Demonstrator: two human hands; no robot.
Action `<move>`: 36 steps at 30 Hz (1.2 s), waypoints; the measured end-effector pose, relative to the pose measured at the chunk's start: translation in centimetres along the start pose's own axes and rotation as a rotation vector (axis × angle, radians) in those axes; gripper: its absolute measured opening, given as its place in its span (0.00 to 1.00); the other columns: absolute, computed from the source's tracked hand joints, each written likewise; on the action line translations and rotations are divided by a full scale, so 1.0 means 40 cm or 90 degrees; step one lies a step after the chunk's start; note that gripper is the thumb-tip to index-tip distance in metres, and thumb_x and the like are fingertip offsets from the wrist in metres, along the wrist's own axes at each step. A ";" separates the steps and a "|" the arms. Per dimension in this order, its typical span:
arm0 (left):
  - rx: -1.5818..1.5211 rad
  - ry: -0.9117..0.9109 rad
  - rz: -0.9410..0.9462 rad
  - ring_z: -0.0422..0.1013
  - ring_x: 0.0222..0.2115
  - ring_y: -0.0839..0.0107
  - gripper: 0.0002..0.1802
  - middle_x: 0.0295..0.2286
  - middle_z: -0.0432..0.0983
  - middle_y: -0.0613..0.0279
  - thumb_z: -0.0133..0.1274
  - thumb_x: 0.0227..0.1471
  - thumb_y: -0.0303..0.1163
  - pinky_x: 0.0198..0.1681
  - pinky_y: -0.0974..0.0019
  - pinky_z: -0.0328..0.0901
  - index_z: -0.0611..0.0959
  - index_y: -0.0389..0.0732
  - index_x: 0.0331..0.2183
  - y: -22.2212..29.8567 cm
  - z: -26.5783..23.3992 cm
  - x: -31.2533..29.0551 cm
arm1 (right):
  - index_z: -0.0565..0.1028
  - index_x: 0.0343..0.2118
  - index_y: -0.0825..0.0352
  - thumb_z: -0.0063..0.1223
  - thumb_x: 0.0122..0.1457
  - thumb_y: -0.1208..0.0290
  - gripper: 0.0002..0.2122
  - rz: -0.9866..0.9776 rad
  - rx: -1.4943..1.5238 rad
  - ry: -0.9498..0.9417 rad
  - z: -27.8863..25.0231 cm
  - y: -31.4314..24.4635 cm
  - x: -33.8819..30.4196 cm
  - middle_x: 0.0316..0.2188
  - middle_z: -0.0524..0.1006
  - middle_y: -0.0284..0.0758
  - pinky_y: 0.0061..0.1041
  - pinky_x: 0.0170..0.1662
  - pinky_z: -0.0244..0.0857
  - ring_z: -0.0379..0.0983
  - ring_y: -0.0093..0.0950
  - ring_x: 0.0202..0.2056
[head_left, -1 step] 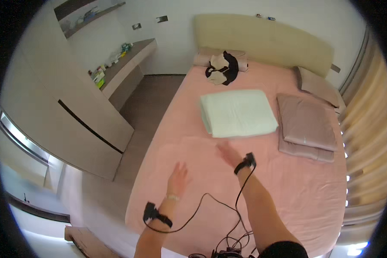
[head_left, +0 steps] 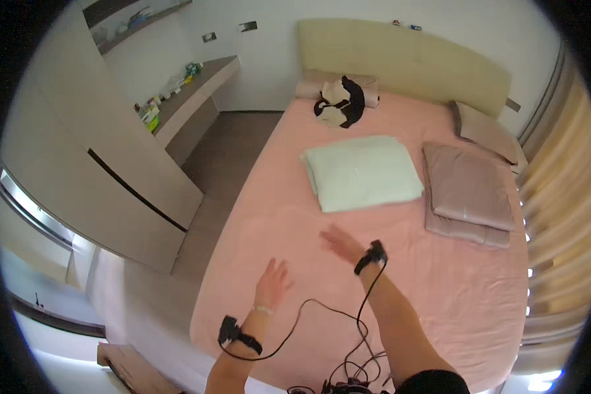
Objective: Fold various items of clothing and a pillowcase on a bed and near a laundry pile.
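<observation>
On the pink-sheeted bed (head_left: 276, 197) lies a folded pale mint quilt (head_left: 364, 174), a thick, roughly rectangular bundle. My right hand (head_left: 341, 241) is just short of its near edge, fingers outstretched toward the left and holding nothing. Farther left and nearer, my left hand (head_left: 273, 284) is open over the sheet, its fingers spread and also without anything in them. Neither hand appears to touch the quilt. Each wrist carries a black strap with a small cabled device.
Folded mauve bedding (head_left: 469, 187) lies right of the quilt, a pillow (head_left: 482, 131) behind it. Black-and-cream clothing (head_left: 341, 105) rests near the padded headboard (head_left: 400, 56). A black cable (head_left: 302, 312) loops between my forearms. A wardrobe (head_left: 111, 177) and shelf desk (head_left: 200, 88) stand left; curtains (head_left: 558, 197) hang right.
My right hand has shifted slightly left and nearer to me. My left hand has moved a little nearer, its fingers now more clearly spread. The quilt's left edge looks slightly puffier and rounder.
</observation>
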State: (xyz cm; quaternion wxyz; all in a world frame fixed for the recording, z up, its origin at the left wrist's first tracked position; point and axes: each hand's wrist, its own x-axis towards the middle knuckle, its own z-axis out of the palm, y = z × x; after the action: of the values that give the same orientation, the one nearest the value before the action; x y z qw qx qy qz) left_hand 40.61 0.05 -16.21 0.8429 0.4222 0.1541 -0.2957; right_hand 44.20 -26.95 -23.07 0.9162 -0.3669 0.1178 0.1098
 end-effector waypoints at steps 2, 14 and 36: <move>-0.034 -0.036 -0.019 0.46 0.58 0.59 0.30 0.57 0.49 0.56 0.39 0.55 0.48 0.57 0.43 0.45 0.56 0.52 0.57 -0.074 -0.102 -0.068 | 0.48 0.60 0.68 0.45 0.59 0.69 0.29 0.068 -0.142 -0.251 0.009 0.128 -0.099 0.56 0.60 0.42 0.32 0.57 0.56 0.59 0.34 0.55; 0.081 -0.225 -0.063 0.63 0.48 0.63 0.27 0.47 0.64 0.57 0.46 0.54 0.40 0.50 0.56 0.61 0.61 0.45 0.54 -0.036 -0.095 -0.361 | 0.58 0.57 0.68 0.45 0.58 0.67 0.24 0.246 -0.272 -0.186 0.182 0.161 -0.758 0.48 0.70 0.44 0.27 0.49 0.62 0.69 0.31 0.47; 0.159 0.113 0.211 0.67 0.44 0.65 0.26 0.44 0.69 0.58 0.51 0.52 0.36 0.46 0.60 0.64 0.66 0.41 0.52 0.116 -0.603 -1.353 | 0.64 0.52 0.72 0.47 0.58 0.71 0.19 0.333 -0.336 -0.520 0.838 0.556 -1.028 0.42 0.74 0.40 0.24 0.49 0.63 0.70 0.25 0.43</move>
State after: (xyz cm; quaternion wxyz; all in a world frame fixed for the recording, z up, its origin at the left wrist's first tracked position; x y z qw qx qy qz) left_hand 1.18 41.52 -0.13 0.8041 0.5676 0.1184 -0.1313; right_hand 3.36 7.46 -1.68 0.7066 -0.4700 -0.1918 0.4929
